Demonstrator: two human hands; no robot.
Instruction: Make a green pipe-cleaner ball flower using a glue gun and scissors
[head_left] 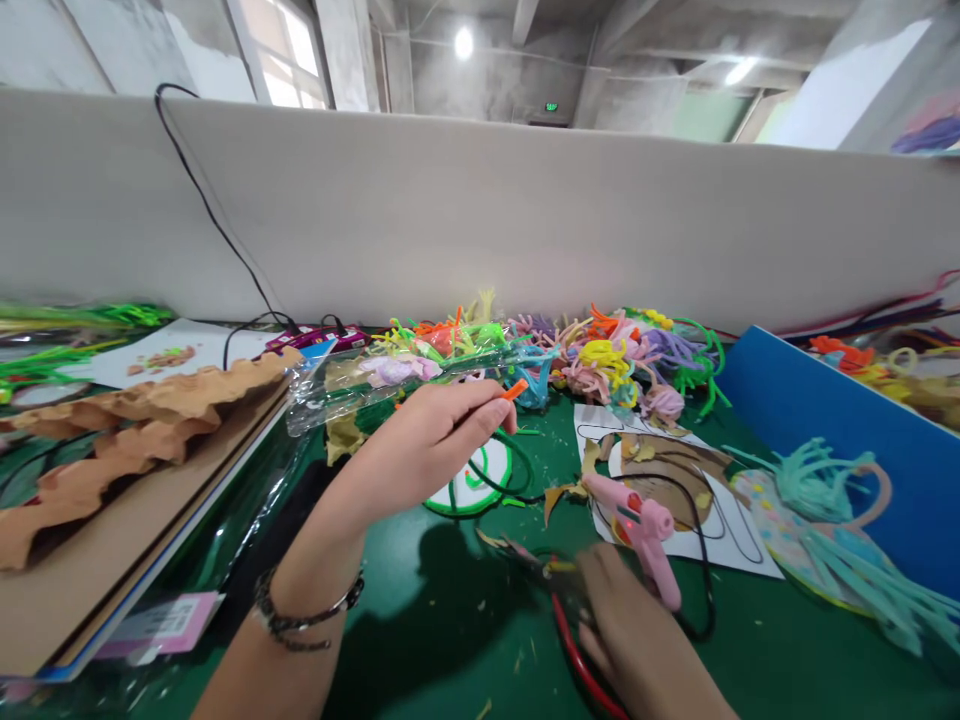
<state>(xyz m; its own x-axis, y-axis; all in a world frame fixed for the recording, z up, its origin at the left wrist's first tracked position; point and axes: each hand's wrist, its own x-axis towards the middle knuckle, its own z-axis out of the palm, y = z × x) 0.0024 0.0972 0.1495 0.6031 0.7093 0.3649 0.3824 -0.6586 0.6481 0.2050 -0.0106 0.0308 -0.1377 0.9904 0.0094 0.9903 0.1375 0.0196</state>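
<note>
My left hand (427,450) is raised above the table with its fingers pinched. An orange pipe cleaner piece (516,389) sticks out at its fingertips. Partly hidden below that hand lies a white disc (480,490) with a green fuzzy rim and green strips on it. My right hand (630,620), blurred by motion, is closed round a pair of pliers (577,650) with red handles, low over the table. Just right of it, a pink glue gun (637,525) with a black cord rests on a paper sheet with drawn outlines (731,525).
Bundles of coloured pipe cleaners (600,360) line the back, before a white partition (480,220). At right are a blue board (840,440) and a decorated piece with turquoise strands (832,500). Cardboard sheets (150,510) and crumpled brown paper (127,460) lie left, beside clear plastic bags (322,390).
</note>
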